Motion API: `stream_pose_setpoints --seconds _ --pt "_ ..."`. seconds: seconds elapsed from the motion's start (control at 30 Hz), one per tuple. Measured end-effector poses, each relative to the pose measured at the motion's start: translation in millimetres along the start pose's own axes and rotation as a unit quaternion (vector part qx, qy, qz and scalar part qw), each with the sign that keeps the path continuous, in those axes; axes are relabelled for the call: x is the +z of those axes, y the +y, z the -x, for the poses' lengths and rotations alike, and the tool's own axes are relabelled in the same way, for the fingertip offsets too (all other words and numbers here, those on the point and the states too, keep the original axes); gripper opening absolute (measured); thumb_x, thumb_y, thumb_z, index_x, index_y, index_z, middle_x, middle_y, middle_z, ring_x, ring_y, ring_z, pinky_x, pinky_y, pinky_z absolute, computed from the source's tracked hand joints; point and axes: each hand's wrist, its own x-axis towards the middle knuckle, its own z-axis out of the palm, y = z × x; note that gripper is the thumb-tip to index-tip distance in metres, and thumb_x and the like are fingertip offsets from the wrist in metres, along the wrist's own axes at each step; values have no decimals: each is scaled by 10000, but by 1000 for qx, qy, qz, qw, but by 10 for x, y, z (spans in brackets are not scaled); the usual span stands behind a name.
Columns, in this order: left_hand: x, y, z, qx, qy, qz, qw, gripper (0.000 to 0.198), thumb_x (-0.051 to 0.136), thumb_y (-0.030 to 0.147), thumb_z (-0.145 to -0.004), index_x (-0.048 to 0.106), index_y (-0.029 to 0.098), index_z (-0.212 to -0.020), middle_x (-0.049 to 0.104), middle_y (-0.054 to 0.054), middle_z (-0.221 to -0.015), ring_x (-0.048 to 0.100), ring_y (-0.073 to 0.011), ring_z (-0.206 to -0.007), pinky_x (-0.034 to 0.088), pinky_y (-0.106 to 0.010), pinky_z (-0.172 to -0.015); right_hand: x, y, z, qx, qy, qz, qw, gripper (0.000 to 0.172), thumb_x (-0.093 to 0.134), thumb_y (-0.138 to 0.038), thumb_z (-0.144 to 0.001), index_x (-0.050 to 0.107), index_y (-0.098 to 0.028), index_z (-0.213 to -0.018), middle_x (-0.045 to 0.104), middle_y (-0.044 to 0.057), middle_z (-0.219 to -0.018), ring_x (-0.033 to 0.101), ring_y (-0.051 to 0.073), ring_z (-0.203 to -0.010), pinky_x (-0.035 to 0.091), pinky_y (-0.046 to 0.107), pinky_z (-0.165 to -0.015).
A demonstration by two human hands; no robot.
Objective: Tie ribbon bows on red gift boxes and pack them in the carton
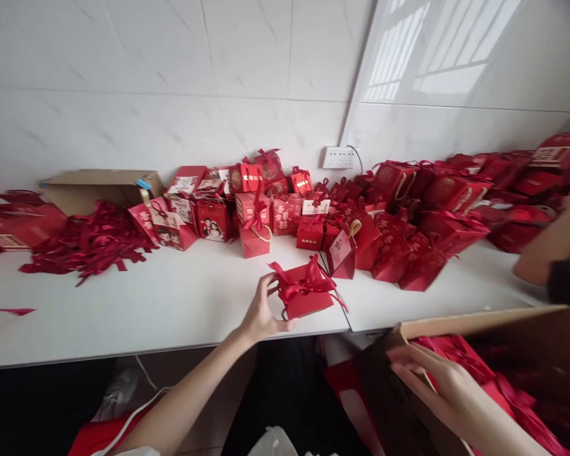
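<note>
My left hand point(261, 316) is closed on the left side of a small red gift box point(306, 310), held near the front edge of the table. A red ribbon bow point(308, 282) is tied over its top. Down at the right, my right hand point(437, 380) is over the left rim of a cardboard carton point(403, 329). Its fingers look stretched out and apart, slightly blurred, with nothing visible between them. Inside the carton lie red ribboned boxes point(456, 348), partly hidden behind that hand.
Red gift boxes point(254, 221) line the white table point(171, 304) along the wall. A heap of red ribbons point(95, 240) lies at the left, before an open brown carton point(102, 183). Another person's arm point(551, 240) reaches in at the right. A socket strip point(338, 157) is on the wall.
</note>
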Motion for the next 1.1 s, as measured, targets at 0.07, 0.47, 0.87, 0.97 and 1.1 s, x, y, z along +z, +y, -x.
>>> stream_pose_setpoints --seconds 0.07,0.47,0.87,0.97,1.1 --pt "458 126 115 -13 39 -54 998 903 798 330 -567 279 176 -1291 471 -164 -1196 533 -312 -1116 500 -475 -896 104 -30 -187 38 -69 -56 995 276 504 -473 -868 628 -238 -944 681 50 -893 664 197 -797 556 297 -694" --pt "518 584 149 13 -99 46 994 95 457 259 -851 541 219 -867 598 -18 -743 586 -145 -677 490 -267 -673 451 301 -845 168 108 -202 959 533 392 -688 -787 569 -211 -944 594 94 -1049 572 251 -961 498 364 -739" --pt "768 245 -958 -198 -216 78 953 313 519 473 -766 491 199 -617 541 18 -594 513 -153 -576 382 -263 -576 479 106 -1015 120 20 -204 971 492 427 -618 -779 419 -202 -516 435 -31 -467 399 109 -473 326 251 -513" --pt "792 230 -754 -216 -182 113 953 330 469 478 -794 421 206 -614 446 47 -556 449 -124 -537 358 -249 -553 526 226 -997 123 17 -225 966 528 356 -672 -789 423 -202 -558 437 -31 -497 409 109 -482 367 254 -517" --pt "849 197 -629 -245 -160 173 940 356 476 512 -783 389 207 -622 380 63 -529 401 -101 -483 347 -234 -497 478 296 -968 119 41 -209 970 524 360 -695 -797 480 -195 -700 532 16 -690 538 176 -694 466 324 -690"
